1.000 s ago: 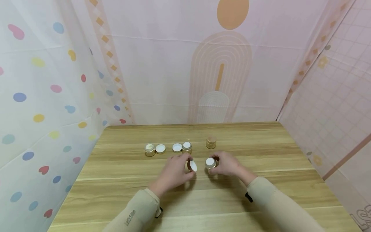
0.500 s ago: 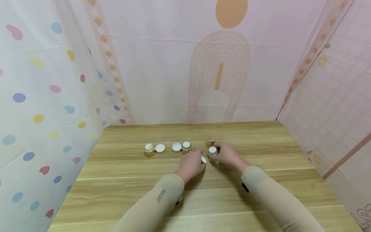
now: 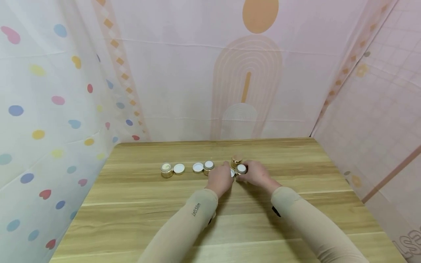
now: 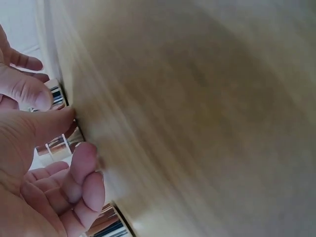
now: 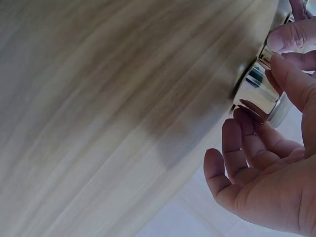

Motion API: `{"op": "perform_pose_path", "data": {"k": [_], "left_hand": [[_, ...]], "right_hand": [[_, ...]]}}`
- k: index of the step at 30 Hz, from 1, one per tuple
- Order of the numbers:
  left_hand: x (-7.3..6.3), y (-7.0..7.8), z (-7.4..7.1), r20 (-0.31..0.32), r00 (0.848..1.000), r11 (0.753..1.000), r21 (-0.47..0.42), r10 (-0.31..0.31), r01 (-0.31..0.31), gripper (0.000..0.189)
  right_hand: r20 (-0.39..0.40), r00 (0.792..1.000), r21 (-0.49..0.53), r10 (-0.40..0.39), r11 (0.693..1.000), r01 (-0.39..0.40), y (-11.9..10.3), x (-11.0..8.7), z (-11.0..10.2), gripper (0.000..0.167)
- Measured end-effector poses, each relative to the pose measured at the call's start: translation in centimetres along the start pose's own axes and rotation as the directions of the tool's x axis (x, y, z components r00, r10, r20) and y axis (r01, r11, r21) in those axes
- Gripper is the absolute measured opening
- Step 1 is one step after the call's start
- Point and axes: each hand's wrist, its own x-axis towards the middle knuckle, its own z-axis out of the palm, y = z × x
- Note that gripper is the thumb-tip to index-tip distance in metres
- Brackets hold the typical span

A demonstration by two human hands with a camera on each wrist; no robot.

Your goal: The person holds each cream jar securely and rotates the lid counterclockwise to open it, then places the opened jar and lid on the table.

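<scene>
My right hand [image 3: 257,173] grips a small gold jar [image 3: 241,169] whose top is covered by a white disc. In the right wrist view, thumb and fingers wrap the jar's shiny side [image 5: 256,91] while it stands on the table. Just left of it, my left hand [image 3: 220,179] pinches a round lid [image 3: 232,172], white inside facing up, close to the jar. Most of that lid is hidden by the left hand. Behind the held jar is a gold jar with its lid on [image 3: 236,161]. Another white-topped jar [image 3: 208,166] stands beside the left hand.
Farther left on the wooden table [image 3: 131,204] are an uncovered jar of pale cream [image 3: 166,168] and two upturned lids, one next to that jar [image 3: 179,168], the other by the white-topped jar [image 3: 198,167]. Patterned curtains [image 3: 184,91] rise behind the table and at both sides.
Both hands have moved toward the back of the table. The jar has come up near the lidded one, and the left hand has carried the lid rightward and lowered it beside the jar.
</scene>
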Motion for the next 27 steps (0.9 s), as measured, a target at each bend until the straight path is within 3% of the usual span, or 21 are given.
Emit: {"op": "perform_pose_path", "data": {"k": [3, 6, 10, 14, 17, 22, 27], "left_hand": [[-0.2, 0.1, 0.1, -0.001, 1.000, 1.000, -0.016, -0.006, 0.006, 0.047], [-1.0, 0.1, -0.2, -0.009, 1.000, 0.999, -0.028, 0.025, -0.025, 0.051], [-2.8, -0.7, -1.6, -0.028, 0.992, 0.992, -0.011, 0.125, -0.125, 0.046], [-5.8, -2.4, -3.5, -0.020, 0.969, 0.969, -0.010, 0.247, -0.248, 0.040], [-8.4, -3.6, -4.5, 0.020, 0.951, 0.950, -0.048, 0.310, -0.309, 0.039], [-11.4, -5.0, -4.8, 0.076, 0.940, 0.938, -0.133, 0.333, -0.321, 0.035], [-13.0, -5.8, -4.5, 0.065, 0.936, 0.931, -0.151, 0.346, -0.333, 0.033]], "right_hand": [[0.007, 1.000, 0.018, -0.002, 1.000, 0.002, 0.1, 0.0, 0.0, 0.038], [0.057, 0.998, 0.100, 0.012, 0.995, -0.017, 0.4, 0.0, -0.4, 0.049], [0.104, 0.993, 0.208, 0.056, 0.975, -0.077, 0.7, 0.0, -1.5, 0.075], [0.097, 0.991, 0.218, 0.091, 0.970, -0.110, 0.5, 0.6, -2.5, 0.087], [0.095, 0.991, 0.169, 0.097, 0.979, -0.112, -0.2, 1.4, -2.9, 0.088], [0.087, 0.992, 0.005, 0.092, 0.996, -0.093, -2.1, 2.9, -3.1, 0.086], [0.068, 0.982, -0.202, 0.176, 0.966, -0.160, -3.1, 4.2, -3.2, 0.044]]}}
